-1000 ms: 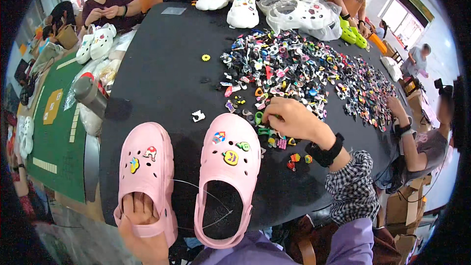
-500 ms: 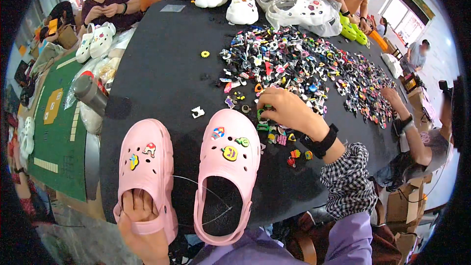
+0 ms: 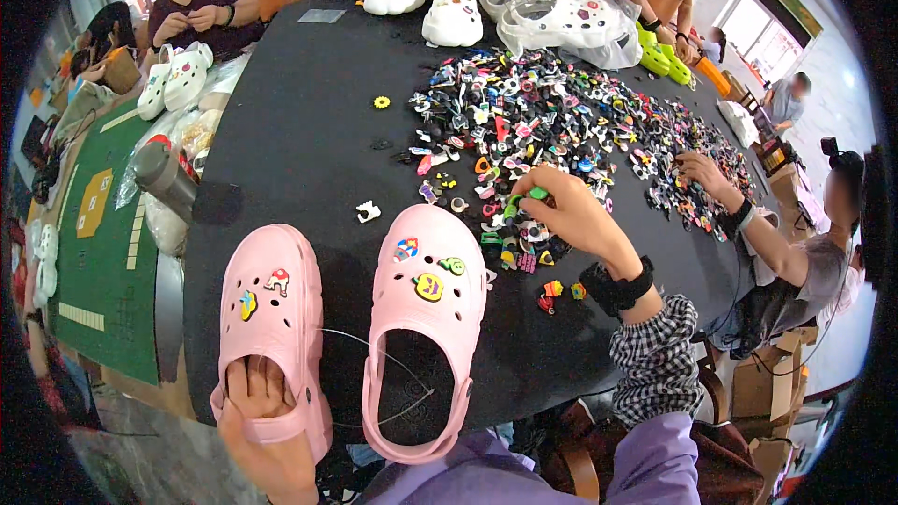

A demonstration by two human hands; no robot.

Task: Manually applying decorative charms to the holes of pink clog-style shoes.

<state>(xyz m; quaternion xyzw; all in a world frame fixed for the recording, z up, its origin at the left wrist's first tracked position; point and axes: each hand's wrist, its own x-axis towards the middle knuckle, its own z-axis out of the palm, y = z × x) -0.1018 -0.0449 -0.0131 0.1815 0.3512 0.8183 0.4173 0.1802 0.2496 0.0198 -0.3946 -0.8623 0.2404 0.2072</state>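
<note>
Two pink clogs lie on the black table [image 3: 299, 150] in front of me. My left hand [image 3: 257, 411] grips the left pink clog [image 3: 271, 318] at its heel, fingers inside the opening. The right pink clog [image 3: 426, 318] carries several small charms on its toe. My right hand [image 3: 571, 215], with a black wristband, pinches a small green charm [image 3: 535, 194] above the near edge of a big heap of colourful shoe charms [image 3: 543, 131].
White clogs [image 3: 454, 14] and a plastic bag of clogs [image 3: 561, 19] stand at the far edge. Other people sit around; one person's hand [image 3: 702, 173] picks in the heap at right. A grey bottle [image 3: 164, 178] and a green mat [image 3: 103, 234] lie left.
My right hand has lifted from the charms beside the right clog and shifted slightly up the heap, now pinching a green charm. The left hand stays on the left clog.
</note>
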